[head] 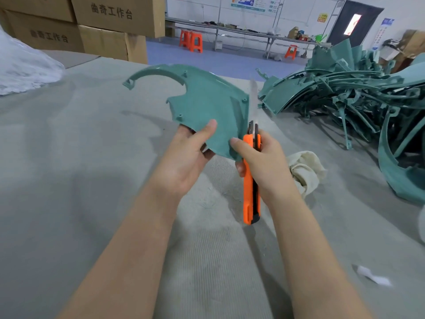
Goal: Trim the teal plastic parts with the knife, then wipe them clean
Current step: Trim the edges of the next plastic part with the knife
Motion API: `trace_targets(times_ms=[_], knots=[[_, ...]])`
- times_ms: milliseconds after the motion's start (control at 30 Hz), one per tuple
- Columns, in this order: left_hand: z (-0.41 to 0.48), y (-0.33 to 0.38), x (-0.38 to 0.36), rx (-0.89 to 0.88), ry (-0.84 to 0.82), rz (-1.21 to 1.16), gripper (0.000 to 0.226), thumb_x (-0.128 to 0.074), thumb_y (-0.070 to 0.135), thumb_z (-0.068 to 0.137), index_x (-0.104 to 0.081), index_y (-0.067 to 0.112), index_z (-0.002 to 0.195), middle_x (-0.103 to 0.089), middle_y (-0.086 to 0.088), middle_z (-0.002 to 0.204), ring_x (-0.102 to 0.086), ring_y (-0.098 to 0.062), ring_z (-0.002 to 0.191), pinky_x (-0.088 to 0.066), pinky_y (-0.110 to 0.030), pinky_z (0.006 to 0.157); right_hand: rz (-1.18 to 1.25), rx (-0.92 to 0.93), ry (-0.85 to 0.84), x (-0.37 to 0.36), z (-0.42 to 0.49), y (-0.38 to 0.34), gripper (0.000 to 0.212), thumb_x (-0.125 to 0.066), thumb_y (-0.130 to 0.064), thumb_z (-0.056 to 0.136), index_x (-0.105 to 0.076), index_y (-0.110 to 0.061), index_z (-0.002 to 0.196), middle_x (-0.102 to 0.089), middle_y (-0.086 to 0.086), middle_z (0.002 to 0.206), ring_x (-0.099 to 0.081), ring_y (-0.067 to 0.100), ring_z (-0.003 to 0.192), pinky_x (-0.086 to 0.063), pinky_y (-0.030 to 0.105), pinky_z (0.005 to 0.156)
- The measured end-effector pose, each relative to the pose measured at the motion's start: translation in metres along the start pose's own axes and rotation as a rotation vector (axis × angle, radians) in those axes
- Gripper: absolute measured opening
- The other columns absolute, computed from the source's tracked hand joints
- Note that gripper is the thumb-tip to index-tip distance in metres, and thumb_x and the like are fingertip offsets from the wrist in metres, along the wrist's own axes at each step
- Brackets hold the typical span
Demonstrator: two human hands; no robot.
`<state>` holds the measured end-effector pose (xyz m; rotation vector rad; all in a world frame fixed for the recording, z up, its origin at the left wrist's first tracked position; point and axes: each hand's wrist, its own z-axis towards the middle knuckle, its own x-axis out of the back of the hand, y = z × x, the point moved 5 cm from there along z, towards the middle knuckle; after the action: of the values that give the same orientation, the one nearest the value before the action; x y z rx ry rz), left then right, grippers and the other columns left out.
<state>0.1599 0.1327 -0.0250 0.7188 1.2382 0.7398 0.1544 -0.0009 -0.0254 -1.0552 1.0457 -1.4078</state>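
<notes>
A flat teal plastic part (207,100) with a curved arm reaching left is held up above the grey table. My left hand (190,155) pinches its lower edge, thumb on top. My right hand (259,160) grips an orange utility knife (250,192), thumb pressing the part's lower right corner. The extended blade (253,93) runs up along the part's right edge. A crumpled cream cloth (305,171) lies on the table just right of my right hand.
A tangled pile of teal parts (345,95) fills the table's right side. Clear plastic wrap (23,67) lies at far left, cardboard boxes (103,24) behind it. A white scrap (372,276) sits near the lower right. Orange stools (190,41) and benches stand beyond.
</notes>
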Motion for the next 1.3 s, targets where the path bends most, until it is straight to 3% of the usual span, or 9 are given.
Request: trace_targets(times_ms=[133,267,400,567,767,900,1133,1200,1300], knots=[[-0.001,0.0,0.007,0.164,-0.162,-0.206,0.059,-0.053,0.056,0.083,-0.062,0.013,0.123,-0.061,-0.009,0.126,-0.055,-0.03,0.125,-0.042,-0.049,0.105,0.114,-0.073,0.045,0.016,0.004,0.003,0.012,-0.063,-0.011,0.089,-0.053,-0.012,0.082,-0.047,0.002,0.059,-0.042,0.012,0.041,-0.037,0.024,0.043],[-0.002,-0.001,0.016,0.248,-0.191,-0.398,0.072,-0.054,0.067,0.076,-0.071,0.008,0.113,-0.065,-0.013,0.122,-0.057,-0.033,0.121,-0.045,-0.054,0.1,0.209,-0.082,0.004,0.022,0.003,0.0,0.007,-0.062,-0.006,0.089,-0.058,-0.009,0.084,-0.052,0.001,0.059,-0.041,0.01,0.039,-0.037,0.02,0.039],[-0.001,0.0,0.026,0.235,-0.051,-0.253,0.051,-0.064,0.058,0.069,-0.078,0.016,0.095,-0.071,-0.009,0.111,-0.069,-0.027,0.101,-0.056,-0.046,0.081,0.263,-0.111,-0.045,0.029,0.002,-0.001,0.009,-0.062,-0.005,0.089,-0.064,-0.014,0.091,-0.059,0.002,0.063,-0.041,0.009,0.036,-0.036,0.019,0.036],[-0.004,-0.002,0.029,0.304,-0.008,-0.083,0.025,-0.069,0.02,0.067,-0.071,0.014,0.091,-0.074,-0.005,0.088,-0.072,-0.019,0.073,-0.058,-0.033,0.057,0.246,-0.09,0.023,0.037,0.004,0.0,0.003,-0.064,-0.011,0.09,-0.065,-0.013,0.087,-0.06,-0.002,0.061,-0.043,0.009,0.039,-0.037,0.019,0.038],[-0.006,-0.009,0.021,0.37,-0.054,-0.145,0.016,-0.064,0.015,0.066,-0.078,0.015,0.073,-0.074,-0.005,0.087,-0.072,-0.018,0.073,-0.059,-0.032,0.059,0.32,-0.138,0.174,0.038,0.006,0.007,0.024,-0.072,-0.025,0.086,-0.054,-0.017,0.074,-0.052,0.002,0.064,-0.042,0.011,0.039,-0.036,0.021,0.038],[-0.012,-0.007,0.011,0.406,-0.111,-0.099,0.03,-0.069,0.017,0.069,-0.071,0.011,0.098,-0.073,-0.012,0.099,-0.072,-0.029,0.082,-0.058,-0.035,0.058,0.272,-0.111,0.147,0.039,0.006,0.006,0.027,-0.073,-0.029,0.086,-0.051,-0.017,0.074,-0.052,0.004,0.064,-0.042,0.011,0.041,-0.037,0.022,0.04],[-0.012,0.01,-0.002,0.149,0.04,-0.198,0.021,-0.068,0.012,0.066,-0.072,0.014,0.087,-0.075,-0.003,0.09,-0.072,-0.015,0.08,-0.059,-0.027,0.064,0.295,-0.16,0.272,0.038,0.002,0.004,0.04,-0.054,-0.055,0.092,-0.058,-0.018,0.08,-0.059,-0.007,0.054,-0.048,0.012,0.041,-0.041,0.023,0.041],[-0.012,0.018,-0.004,0.083,0.079,-0.211,0.01,-0.068,0.011,0.072,-0.077,0.015,0.074,-0.075,-0.003,0.089,-0.072,-0.016,0.081,-0.06,-0.034,0.076,0.304,-0.146,0.264,0.035,0.002,0.003,0.045,-0.046,-0.056,0.095,-0.06,-0.014,0.09,-0.062,-0.004,0.063,-0.049,0.012,0.042,-0.04,0.022,0.041],[-0.013,0.023,-0.007,0.034,0.157,-0.238,0.009,-0.063,0.008,0.086,-0.071,0.01,0.085,-0.074,-0.006,0.095,-0.07,-0.022,0.095,-0.054,-0.042,0.092,0.295,-0.091,0.25,0.031,0.002,-0.001,0.047,-0.041,-0.054,0.098,-0.06,-0.013,0.089,-0.06,-0.003,0.061,-0.049,0.012,0.042,-0.041,0.021,0.042]])
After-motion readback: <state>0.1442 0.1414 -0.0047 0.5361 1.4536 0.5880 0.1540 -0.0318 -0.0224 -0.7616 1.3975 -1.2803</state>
